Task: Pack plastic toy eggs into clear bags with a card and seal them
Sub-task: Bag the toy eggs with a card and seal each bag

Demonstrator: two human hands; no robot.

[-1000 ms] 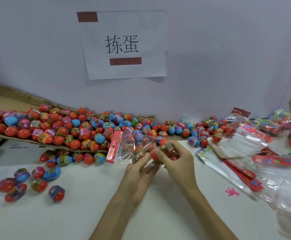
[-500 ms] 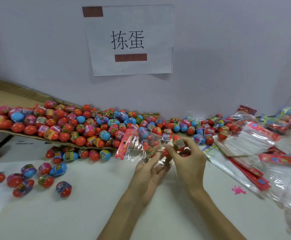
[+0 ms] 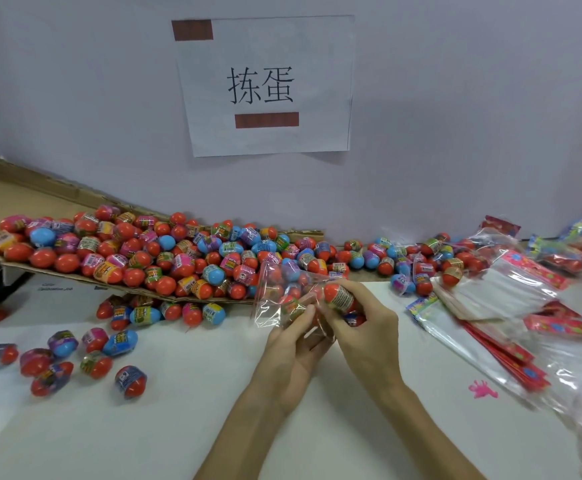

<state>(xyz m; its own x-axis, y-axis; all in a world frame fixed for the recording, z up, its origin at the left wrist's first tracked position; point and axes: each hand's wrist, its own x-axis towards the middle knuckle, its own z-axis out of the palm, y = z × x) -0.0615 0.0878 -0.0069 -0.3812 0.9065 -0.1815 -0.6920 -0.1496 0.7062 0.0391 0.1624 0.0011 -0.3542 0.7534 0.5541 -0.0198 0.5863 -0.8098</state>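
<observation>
A clear bag [image 3: 282, 292] with eggs inside is held above the white table [image 3: 144, 427]. My left hand [image 3: 293, 344] grips the bag's open end from below. My right hand [image 3: 362, 327] pinches a red toy egg [image 3: 339, 296] with a printed band, right at the bag's mouth. A big heap of red, blue and purple eggs [image 3: 151, 251] lies on a cardboard sheet behind the hands. The card inside the bag cannot be made out.
Several loose eggs [image 3: 74, 358] lie on the table at the left. A stack of flat clear bags with red headers [image 3: 500, 306] sits at the right, with filled bags [image 3: 580, 247] beyond. A paper sign [image 3: 265, 88] hangs on the wall.
The bag has turned from lying sideways to more upright. My right hand has brought the red egg up to its mouth. The camera has moved closer.
</observation>
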